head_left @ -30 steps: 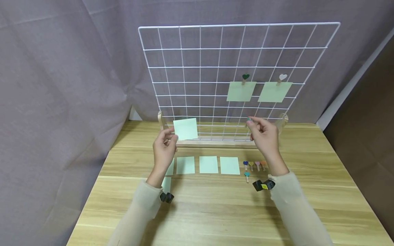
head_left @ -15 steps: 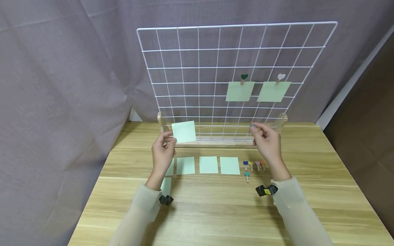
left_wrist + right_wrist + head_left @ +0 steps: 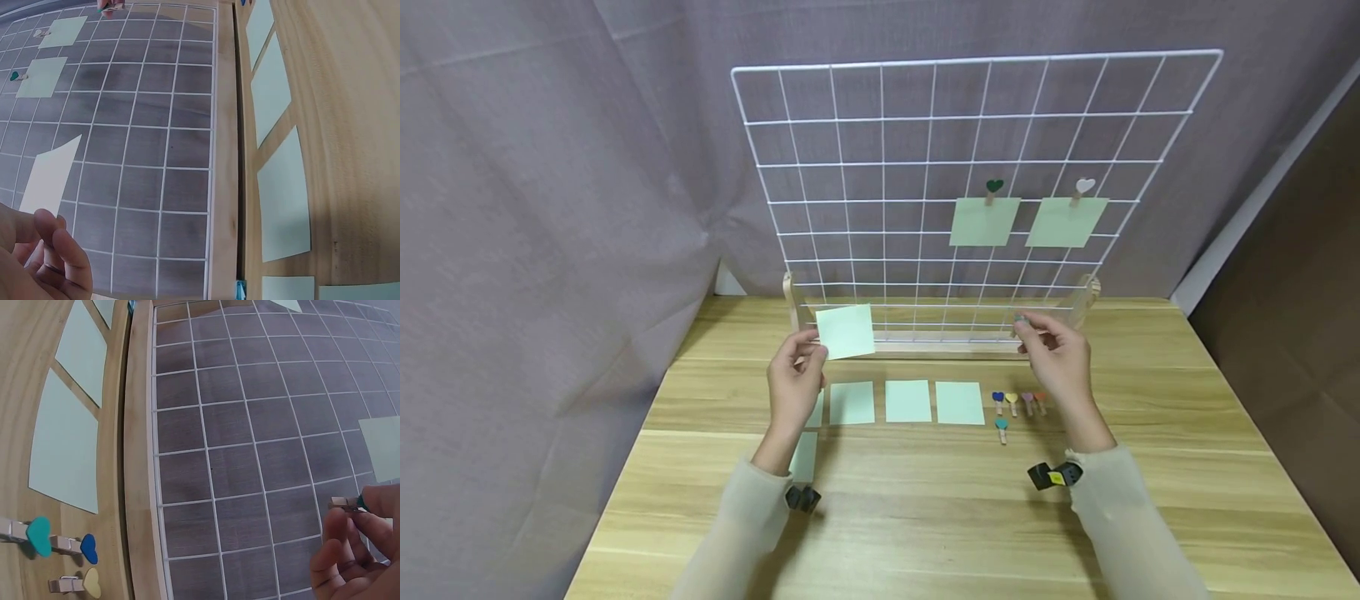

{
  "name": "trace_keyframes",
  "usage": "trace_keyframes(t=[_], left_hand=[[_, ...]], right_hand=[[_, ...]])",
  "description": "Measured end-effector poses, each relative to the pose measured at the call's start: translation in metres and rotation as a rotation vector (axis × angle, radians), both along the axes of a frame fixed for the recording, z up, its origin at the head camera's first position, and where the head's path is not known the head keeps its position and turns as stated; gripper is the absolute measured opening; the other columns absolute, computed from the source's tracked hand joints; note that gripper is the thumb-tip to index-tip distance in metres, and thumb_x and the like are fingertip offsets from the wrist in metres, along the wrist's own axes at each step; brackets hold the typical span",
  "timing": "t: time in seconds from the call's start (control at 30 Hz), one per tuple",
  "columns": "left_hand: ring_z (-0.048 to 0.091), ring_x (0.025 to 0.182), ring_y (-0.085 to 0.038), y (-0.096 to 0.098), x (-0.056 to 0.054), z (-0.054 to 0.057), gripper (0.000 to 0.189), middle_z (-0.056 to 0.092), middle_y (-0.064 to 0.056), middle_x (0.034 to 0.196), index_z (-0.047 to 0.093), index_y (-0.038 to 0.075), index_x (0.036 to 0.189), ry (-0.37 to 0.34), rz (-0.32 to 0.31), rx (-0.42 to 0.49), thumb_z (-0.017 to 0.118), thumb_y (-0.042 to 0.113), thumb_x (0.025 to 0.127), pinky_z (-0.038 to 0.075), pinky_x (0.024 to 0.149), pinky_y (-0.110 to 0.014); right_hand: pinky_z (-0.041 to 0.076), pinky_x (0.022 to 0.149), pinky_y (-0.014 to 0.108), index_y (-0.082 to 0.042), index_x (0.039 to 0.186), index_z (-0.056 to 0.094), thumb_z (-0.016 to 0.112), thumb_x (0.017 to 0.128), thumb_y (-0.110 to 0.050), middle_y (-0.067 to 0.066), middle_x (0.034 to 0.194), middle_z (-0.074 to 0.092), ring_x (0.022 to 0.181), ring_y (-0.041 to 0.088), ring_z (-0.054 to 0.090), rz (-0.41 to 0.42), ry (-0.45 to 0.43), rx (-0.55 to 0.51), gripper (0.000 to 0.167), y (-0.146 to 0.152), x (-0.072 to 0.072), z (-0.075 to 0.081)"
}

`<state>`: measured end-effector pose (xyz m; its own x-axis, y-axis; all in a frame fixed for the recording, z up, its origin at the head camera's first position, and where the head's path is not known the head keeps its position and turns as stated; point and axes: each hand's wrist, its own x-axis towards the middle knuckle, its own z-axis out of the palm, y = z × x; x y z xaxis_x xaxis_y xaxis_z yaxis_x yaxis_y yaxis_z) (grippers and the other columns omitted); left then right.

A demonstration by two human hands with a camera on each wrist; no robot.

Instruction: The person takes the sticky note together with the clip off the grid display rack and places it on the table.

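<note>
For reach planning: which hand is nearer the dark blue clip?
Right: the right hand is raised just right of the blue clip; the left hand is well to its left.

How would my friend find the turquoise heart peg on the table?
Find the white grid, then the table in front. Right of the flat paper squares lie five heart pegs. The turquoise heart peg lies alone, in front of the other four.

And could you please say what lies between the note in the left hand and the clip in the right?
In the head view, nothing lies between the note and clip; the grid shows behind.
</note>
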<state>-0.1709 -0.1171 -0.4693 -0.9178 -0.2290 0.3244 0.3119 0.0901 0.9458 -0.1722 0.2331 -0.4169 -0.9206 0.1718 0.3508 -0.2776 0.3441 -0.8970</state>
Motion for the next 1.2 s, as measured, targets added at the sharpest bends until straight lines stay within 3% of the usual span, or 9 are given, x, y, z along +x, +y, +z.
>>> trace_keyframes(t=[0.2,0.3,0.5,0.7,0.9,1.1,1.2], left_hand=[[0.050,0.048,-0.006,-0.004,0.004,-0.005,0.024,0.067,-0.022,0.099,0.067,-0.006,0.124,-0.033,0.012,-0.005,0.064,-0.005,0.100,0.045,0.046,-0.015],[0.050,0.048,-0.005,-0.006,0.006,-0.008,0.025,0.068,-0.020,0.099,0.067,-0.006,0.125,-0.049,0.022,-0.022,0.064,-0.005,0.100,0.045,0.046,-0.015],[0.050,0.047,-0.006,-0.011,0.010,-0.011,0.026,0.069,-0.021,0.098,0.067,-0.005,0.125,-0.074,0.027,-0.024,0.065,-0.004,0.099,0.046,0.046,-0.016],[0.050,0.048,-0.006,-0.014,0.014,-0.014,0.025,0.068,-0.021,0.099,0.067,-0.005,0.125,-0.099,0.036,-0.015,0.064,-0.004,0.100,0.046,0.047,-0.016],[0.050,0.047,-0.007,-0.019,0.018,-0.017,0.025,0.068,-0.019,0.098,0.066,-0.006,0.125,-0.113,0.042,-0.024,0.063,-0.005,0.100,0.046,0.047,-0.016],[0.051,0.047,-0.006,-0.023,0.021,-0.019,0.028,0.069,-0.021,0.097,0.065,-0.006,0.127,-0.134,0.031,-0.020,0.064,-0.006,0.099,0.047,0.047,-0.016],[0.051,0.046,-0.007,-0.025,0.023,-0.020,0.029,0.069,-0.020,0.096,0.066,-0.005,0.127,-0.155,0.022,-0.002,0.064,-0.007,0.099,0.047,0.046,-0.016]], right_hand=[[0.048,0.057,0.014,0.009,0.126,0.070,0.065,0.104,-0.006,-0.019,0.090,0.068,0.065,-0.002,0.060,-0.045,-0.060,0.023,0.027,0.015,-0.013,-0.029],[0.047,0.054,0.014,0.009,0.126,0.070,0.065,0.104,-0.006,-0.015,0.092,0.069,0.064,0.002,0.062,-0.042,-0.063,0.022,0.027,0.019,-0.014,-0.037],[0.047,0.052,0.013,0.006,0.127,0.070,0.066,0.104,-0.011,-0.009,0.090,0.066,0.066,0.006,0.063,-0.032,-0.068,-0.007,0.028,0.022,-0.012,-0.042],[0.051,0.057,0.014,0.008,0.135,0.060,0.065,0.105,-0.011,-0.007,0.092,0.066,0.069,0.009,0.066,-0.001,-0.087,-0.037,0.036,0.025,-0.007,-0.047],[0.052,0.059,0.016,0.007,0.129,0.063,0.066,0.105,-0.014,-0.006,0.094,0.065,0.070,0.011,0.065,-0.005,-0.109,-0.029,0.032,0.026,-0.002,-0.053],[0.049,0.053,0.016,0.005,0.127,0.067,0.066,0.105,-0.015,-0.005,0.094,0.066,0.070,0.006,0.063,-0.015,-0.140,-0.023,0.030,0.025,0.002,-0.058],[0.055,0.055,0.018,0.006,0.128,0.066,0.065,0.106,-0.015,0.002,0.097,0.067,0.071,0.003,0.062,0.006,-0.167,-0.010,0.030,0.027,0.004,-0.062]])
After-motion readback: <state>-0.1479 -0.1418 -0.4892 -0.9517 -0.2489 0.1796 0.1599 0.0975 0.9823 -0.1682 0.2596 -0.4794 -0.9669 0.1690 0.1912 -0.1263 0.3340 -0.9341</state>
